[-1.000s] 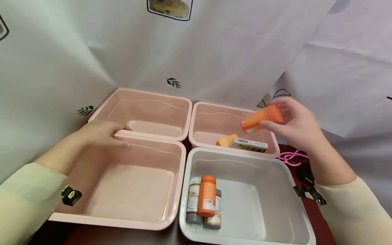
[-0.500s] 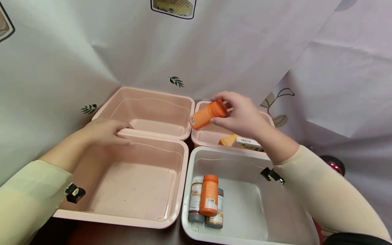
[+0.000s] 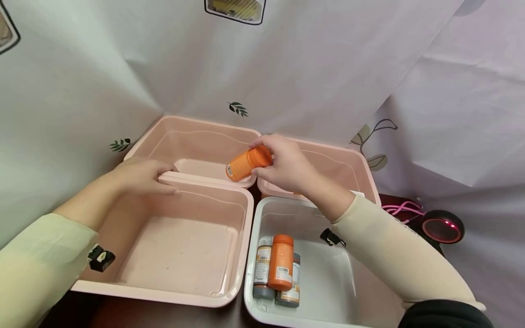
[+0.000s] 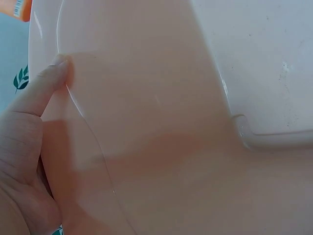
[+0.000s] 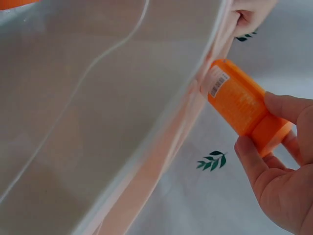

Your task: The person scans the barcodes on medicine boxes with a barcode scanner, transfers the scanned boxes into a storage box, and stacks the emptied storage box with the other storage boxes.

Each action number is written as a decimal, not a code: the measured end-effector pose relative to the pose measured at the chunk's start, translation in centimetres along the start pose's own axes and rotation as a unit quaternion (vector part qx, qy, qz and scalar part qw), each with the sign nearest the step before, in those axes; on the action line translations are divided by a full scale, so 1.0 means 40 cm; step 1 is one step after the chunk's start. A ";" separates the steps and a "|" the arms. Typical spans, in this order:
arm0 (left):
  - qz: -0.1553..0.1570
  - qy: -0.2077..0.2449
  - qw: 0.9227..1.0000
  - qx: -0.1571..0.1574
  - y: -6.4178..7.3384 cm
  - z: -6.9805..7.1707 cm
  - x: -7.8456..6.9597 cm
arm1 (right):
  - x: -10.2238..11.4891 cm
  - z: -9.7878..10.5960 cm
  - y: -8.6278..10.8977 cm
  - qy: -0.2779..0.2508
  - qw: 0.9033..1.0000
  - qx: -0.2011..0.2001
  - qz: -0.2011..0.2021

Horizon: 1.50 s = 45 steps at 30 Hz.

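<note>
Orange bottle (image 3: 241, 166) hung tilted in the right hand (image 3: 285, 164), fingers curled round the cap (image 3: 261, 156) end, while the left hand (image 3: 143, 176) gripped the near bin's rim (image 3: 205, 185), so imo this was the carry step, and next it probably needed lowering into the far bin (image 3: 197, 142) just beyond the left hand.

In the head view, an orange bottle (image 3: 242, 166) with an orange cap and a barcode label near its base tilts in the right hand (image 3: 287, 166), base toward 8 o'clock, cap toward 2. Between 7 and 8 o'clock from it, a pink bin (image 3: 176, 259) stands upright, the left hand (image 3: 141, 175) gripping its rim at 11.
</note>
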<state>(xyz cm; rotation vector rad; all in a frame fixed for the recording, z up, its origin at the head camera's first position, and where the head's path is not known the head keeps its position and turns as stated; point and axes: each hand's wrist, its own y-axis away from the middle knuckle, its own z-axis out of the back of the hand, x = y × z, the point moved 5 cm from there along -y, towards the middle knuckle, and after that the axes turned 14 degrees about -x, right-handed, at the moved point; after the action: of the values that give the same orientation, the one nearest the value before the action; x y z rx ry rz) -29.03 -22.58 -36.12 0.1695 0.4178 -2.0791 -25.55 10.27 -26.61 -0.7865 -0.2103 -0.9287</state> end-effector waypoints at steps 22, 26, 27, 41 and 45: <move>0.001 -0.011 1.000 0.005 0.004 0.000 0.010 | 0.000 0.003 0.031 0.007 0.998 0.018 0.052; 0.000 -0.010 1.000 0.004 0.002 -0.001 0.012 | -0.013 0.005 0.062 0.006 0.998 0.021 0.064; 0.000 -0.012 1.000 0.004 0.002 -0.002 0.014 | -0.018 0.003 0.072 0.008 0.997 0.024 0.066; 0.002 -0.012 1.000 0.005 0.008 0.006 0.011 | -0.038 0.011 0.182 0.026 0.993 0.103 0.044; 0.002 -0.009 1.000 0.003 0.008 0.007 0.009 | -0.040 -0.002 0.223 0.047 0.987 0.149 0.039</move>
<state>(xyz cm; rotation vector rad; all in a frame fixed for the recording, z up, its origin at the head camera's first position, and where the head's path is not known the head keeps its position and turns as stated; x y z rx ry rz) -28.95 -23.12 -36.06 0.1547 0.3999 -2.0775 -19.54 14.36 -32.03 -0.4714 -0.2290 -0.8351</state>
